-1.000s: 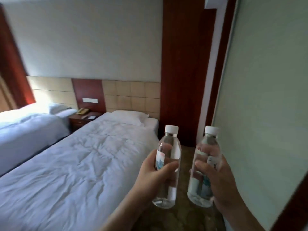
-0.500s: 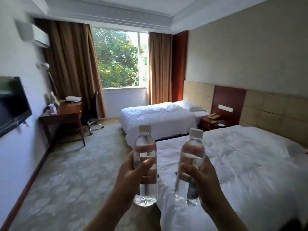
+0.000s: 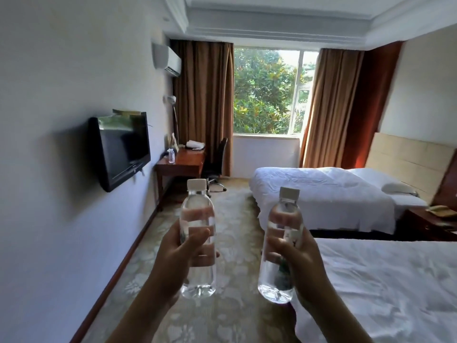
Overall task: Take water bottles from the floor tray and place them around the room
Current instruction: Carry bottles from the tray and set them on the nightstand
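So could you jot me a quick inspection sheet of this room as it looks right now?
Surface: patterned carpet; floor tray not in view.
Job's things: two capped water bottles, left bottle and right bottle, both upright; another bottle on the desk.
Clutter: white bundle on the desk, telephone on the nightstand.
Hands: left hand and right hand each grip one.
Cables: nothing seen.
Surroundings: wall television, two beds, window, curtains.

We count three bottles: one in the left hand (image 3: pixel 173 258), one in the right hand (image 3: pixel 303 263), a third far off on the desk (image 3: pixel 183 160). Two hands, two beds, near right (image 3: pixel 385 288) and far right (image 3: pixel 321 191). One TV (image 3: pixel 123 147), one chair (image 3: pixel 217 159), one window (image 3: pixel 269 90), two curtains.
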A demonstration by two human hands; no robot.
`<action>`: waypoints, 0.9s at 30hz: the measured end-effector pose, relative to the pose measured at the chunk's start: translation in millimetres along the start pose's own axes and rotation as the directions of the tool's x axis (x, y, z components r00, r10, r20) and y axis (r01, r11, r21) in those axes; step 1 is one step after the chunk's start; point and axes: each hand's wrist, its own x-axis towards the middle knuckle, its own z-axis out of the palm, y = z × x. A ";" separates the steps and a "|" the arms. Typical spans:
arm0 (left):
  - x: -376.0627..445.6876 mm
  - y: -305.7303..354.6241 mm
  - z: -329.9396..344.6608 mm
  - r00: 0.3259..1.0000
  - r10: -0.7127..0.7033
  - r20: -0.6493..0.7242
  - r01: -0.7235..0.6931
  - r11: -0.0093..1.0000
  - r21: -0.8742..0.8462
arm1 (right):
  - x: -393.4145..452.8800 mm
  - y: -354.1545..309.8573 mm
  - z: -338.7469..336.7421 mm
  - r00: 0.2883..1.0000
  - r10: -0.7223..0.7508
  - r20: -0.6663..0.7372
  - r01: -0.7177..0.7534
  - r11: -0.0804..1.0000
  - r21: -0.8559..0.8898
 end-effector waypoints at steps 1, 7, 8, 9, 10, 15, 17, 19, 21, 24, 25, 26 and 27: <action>19.2 -3.2 -3.7 1.000 0.006 0.006 -0.006 1.000 0.003 | 16.7 5.5 5.5 1.000 0.004 -0.002 -0.004 1.000 -0.001; 100.2 -18.5 -8.6 0.998 0.025 0.055 -0.027 0.999 0.033 | 90.6 23.7 15.2 1.000 -0.005 -0.001 0.005 1.000 0.009; 113.2 -22.1 -7.1 0.998 0.025 0.062 -0.028 0.999 0.038 | 102.8 27.9 14.7 1.000 -0.007 0.000 0.007 1.000 0.016; 126.2 -26.8 -4.7 0.997 0.028 0.069 -0.031 0.999 0.043 | 115.0 32.6 13.4 1.000 -0.007 0.002 0.007 1.000 0.015; 139.1 -31.9 -1.4 0.997 0.026 0.072 -0.030 0.998 0.048 | 127.6 37.3 11.4 1.000 -0.008 0.002 0.008 1.000 0.009; 204.6 -64.4 24.7 0.997 0.015 0.072 -0.019 0.998 0.056 | 197.8 68.5 -6.6 0.999 0.006 0.045 -0.005 1.000 -0.006; 233.6 -79.2 39.5 0.998 0.019 0.056 -0.023 0.998 0.064 | 230.8 83.9 -16.3 0.998 0.006 0.055 -0.006 1.000 -0.003; 266.6 -92.3 56.2 0.999 0.025 0.046 -0.029 0.997 0.077 | 267.1 99.2 -27.9 0.998 0.002 0.068 -0.003 1.000 0.007; 301.7 -102.7 73.2 0.999 0.041 0.032 -0.044 0.995 0.090 | 307.0 113.1 -39.5 0.996 0.000 0.093 -0.002 1.000 0.017; 358.1 -113.1 94.1 0.999 0.053 0.008 -0.053 0.995 0.086 | 370.8 130.9 -52.9 0.992 -0.002 0.126 -0.002 0.999 0.036; 375.2 -117.0 98.7 0.998 0.056 0.000 -0.056 0.995 0.087 | 390.4 137.3 -55.5 0.991 -0.002 0.133 -0.002 0.999 0.033; 391.5 -120.5 103.5 0.998 0.062 -0.006 -0.061 0.994 0.085 | 409.6 143.2 -57.7 0.990 -0.004 0.140 0.000 1.000 0.031; 407.3 -125.1 107.3 0.998 0.068 -0.010 -0.067 0.994 0.086 | 427.9 148.9 -59.1 0.989 -0.005 0.145 0.002 1.000 0.027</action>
